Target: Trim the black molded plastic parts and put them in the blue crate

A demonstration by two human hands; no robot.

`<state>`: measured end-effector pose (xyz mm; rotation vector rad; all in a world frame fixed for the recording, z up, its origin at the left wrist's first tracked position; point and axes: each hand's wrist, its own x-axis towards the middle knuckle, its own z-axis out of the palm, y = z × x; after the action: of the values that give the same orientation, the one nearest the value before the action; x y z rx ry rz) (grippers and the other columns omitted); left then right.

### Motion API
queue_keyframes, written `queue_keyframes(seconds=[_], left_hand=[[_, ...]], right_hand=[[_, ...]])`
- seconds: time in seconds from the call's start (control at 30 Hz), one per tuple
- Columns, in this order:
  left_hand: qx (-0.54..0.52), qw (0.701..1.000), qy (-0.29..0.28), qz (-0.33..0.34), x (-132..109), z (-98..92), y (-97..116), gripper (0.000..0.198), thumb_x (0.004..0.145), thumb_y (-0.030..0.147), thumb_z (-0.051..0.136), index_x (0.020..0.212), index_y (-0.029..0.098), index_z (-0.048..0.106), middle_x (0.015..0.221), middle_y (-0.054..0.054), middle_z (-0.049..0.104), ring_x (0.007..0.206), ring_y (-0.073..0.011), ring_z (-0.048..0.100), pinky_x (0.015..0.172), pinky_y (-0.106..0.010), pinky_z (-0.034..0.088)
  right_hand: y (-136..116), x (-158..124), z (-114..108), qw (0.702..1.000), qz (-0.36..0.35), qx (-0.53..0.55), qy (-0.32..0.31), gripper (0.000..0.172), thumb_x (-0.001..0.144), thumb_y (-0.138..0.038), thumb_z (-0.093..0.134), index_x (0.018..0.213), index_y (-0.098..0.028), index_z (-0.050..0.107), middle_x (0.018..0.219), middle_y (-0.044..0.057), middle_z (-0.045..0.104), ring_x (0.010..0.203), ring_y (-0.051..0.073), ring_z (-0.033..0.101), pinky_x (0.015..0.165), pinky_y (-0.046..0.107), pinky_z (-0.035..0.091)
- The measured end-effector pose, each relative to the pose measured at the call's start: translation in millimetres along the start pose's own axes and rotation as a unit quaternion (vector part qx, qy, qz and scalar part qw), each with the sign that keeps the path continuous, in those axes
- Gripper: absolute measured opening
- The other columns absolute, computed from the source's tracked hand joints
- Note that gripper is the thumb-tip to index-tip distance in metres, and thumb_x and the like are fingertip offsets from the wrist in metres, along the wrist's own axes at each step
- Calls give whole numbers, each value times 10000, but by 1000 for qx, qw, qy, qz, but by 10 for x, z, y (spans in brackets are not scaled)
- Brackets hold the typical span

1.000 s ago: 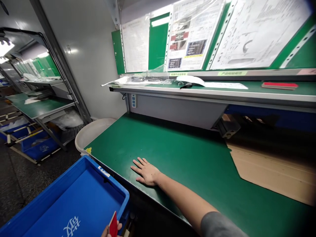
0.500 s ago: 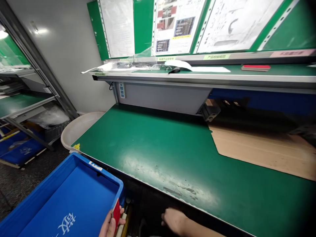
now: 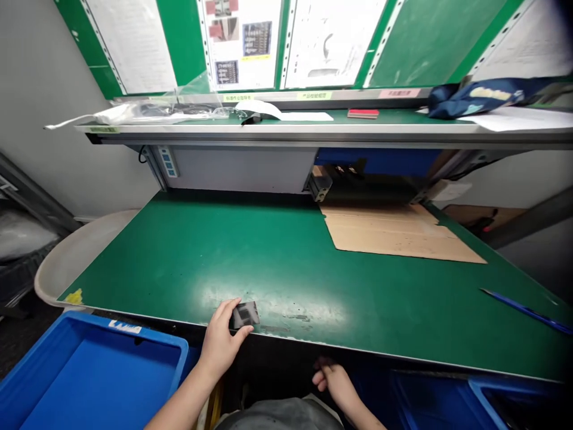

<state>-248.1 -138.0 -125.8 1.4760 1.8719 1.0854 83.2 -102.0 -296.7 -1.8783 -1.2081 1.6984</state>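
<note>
My left hand (image 3: 222, 337) grips a small flat grey piece (image 3: 246, 315) between thumb and fingers, at the front edge of the green worktable (image 3: 268, 263). The piece shows a dark patch on its face. My right hand (image 3: 329, 377) hangs below the table's front edge, to the right of my left hand. Its fingers are curled and partly lost in dark blur, so whether it holds anything does not show.
A blue bin (image 3: 107, 382) stands at the lower left, another (image 3: 501, 394) at the lower right. Cardboard (image 3: 394, 233) lies at the back right, a blue pen (image 3: 523, 309) at the right. A shelf (image 3: 286, 136) spans the table's rear.
The view has swung right. My left hand has moved from beside the blue bin to the table edge; it held a red-faced piece before, and a grey face shows now.
</note>
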Motion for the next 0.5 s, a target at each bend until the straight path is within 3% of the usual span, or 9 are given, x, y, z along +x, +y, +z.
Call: queue_keyframes(seconds=[0.1, 0.2, 0.27, 0.37, 0.43, 0.5], left_hand=[[10, 1000, 7, 18, 80, 94, 21, 555, 825, 315, 614, 1349, 255, 441, 1387, -95, 467, 1317, -292, 375, 1111, -503, 276], [-6, 999, -13, 37, -26, 122, 98, 553, 906, 319, 477, 1424, 218, 312, 1497, -133, 314, 1399, -286, 237, 1148, -522, 170], [-37, 993, -96, 67, -187, 135, 170, 455, 907, 320, 470, 1351, 233, 424, 1394, -118, 466, 1315, -258, 388, 1114, -465, 280], [-92, 954, -264, 104, -436, 246, 276, 341, 836, 318, 589, 1176, 296, 601, 1130, -38, 663, 1064, -204, 594, 969, -343, 454], [-124, 927, -339, 104, -530, 425, 305, 452, 793, 333, 645, 1240, 332, 576, 1232, -17, 639, 1138, -203, 570, 1013, -331, 428], [-149, 914, -370, 77, -550, 656, 253, 610, 773, 395, 667, 1351, 348, 478, 1436, -14, 492, 1321, -234, 424, 1137, -380, 280]], right_hand=[[-150, -95, 130, 991, 9, 126, -33, 418, 792, -434, 611, 1128, -186, 588, 950, 78, 726, 867, 217, 682, 829, 392, 500], [-337, -194, 178, 963, 22, 252, -89, 468, 843, -522, 473, 1223, -258, 537, 1229, 104, 648, 1135, 236, 602, 930, 417, 461], [-424, -237, 198, 944, 28, 309, -116, 483, 883, -554, 370, 1224, -257, 540, 1278, 103, 619, 1194, 229, 563, 970, 430, 438], [-463, -254, 327, 926, 39, 352, -128, 521, 904, -582, 368, 1228, -212, 541, 1294, 105, 595, 1192, 240, 554, 994, 463, 421], [-462, -241, 537, 924, 47, 359, -122, 529, 899, -583, 431, 1220, -178, 546, 1276, 110, 590, 1152, 251, 567, 988, 494, 422], [-476, -227, 830, 927, 39, 356, -108, 483, 900, -542, 489, 1200, -170, 556, 1256, 104, 589, 1116, 246, 574, 975, 502, 434]])
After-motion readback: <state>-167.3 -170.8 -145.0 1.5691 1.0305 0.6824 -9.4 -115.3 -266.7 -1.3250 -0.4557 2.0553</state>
